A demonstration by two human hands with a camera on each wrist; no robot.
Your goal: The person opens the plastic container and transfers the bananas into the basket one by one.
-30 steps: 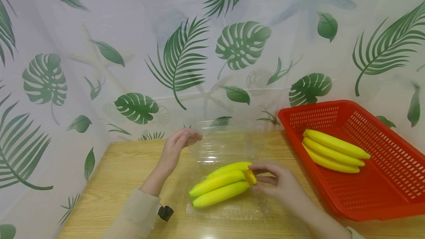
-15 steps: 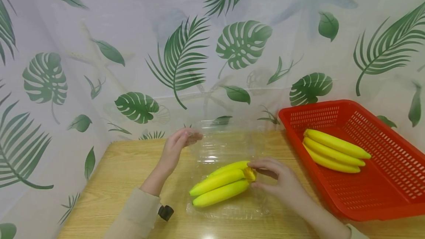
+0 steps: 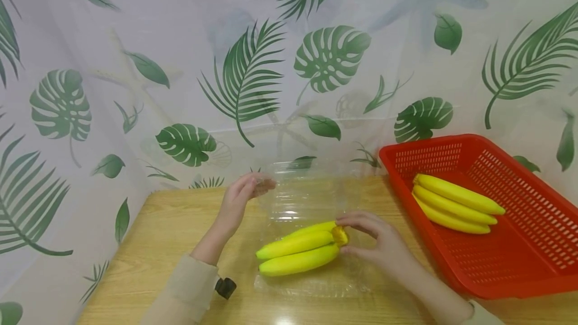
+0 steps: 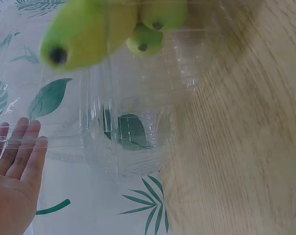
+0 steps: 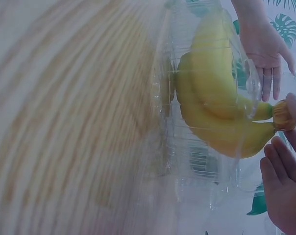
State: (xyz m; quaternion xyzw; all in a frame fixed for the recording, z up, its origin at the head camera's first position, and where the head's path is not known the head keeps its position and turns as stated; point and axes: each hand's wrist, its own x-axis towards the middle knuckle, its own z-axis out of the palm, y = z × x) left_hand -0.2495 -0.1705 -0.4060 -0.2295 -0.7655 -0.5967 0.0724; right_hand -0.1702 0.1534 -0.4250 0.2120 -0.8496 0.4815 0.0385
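A bunch of yellow bananas point(image 3: 298, 252) with greenish tips lies in the base of a clear plastic clamshell box point(image 3: 311, 290), its stem end to the right. My right hand point(image 3: 381, 245) pinches that brown stem between thumb and fingers, plainly seen in the right wrist view. The raised clear lid point(image 3: 307, 194) stands at the back. At the lid's left edge is my left hand point(image 3: 237, 199); its fingers point(image 4: 28, 147) are straight and overlap the clear plastic in the left wrist view.
To the right, a red plastic basket point(image 3: 456, 277) holds another banana bunch point(image 3: 456, 204). A small black object point(image 3: 225, 288) shows beside the left sleeve. Behind the wooden table point(image 3: 180, 224) hangs a leaf-patterned sheet point(image 3: 271, 64).
The tips of the bananas in the box have risen slightly in the head view, and my right fingers have shifted a little left at the stem. My left hand stays in place.
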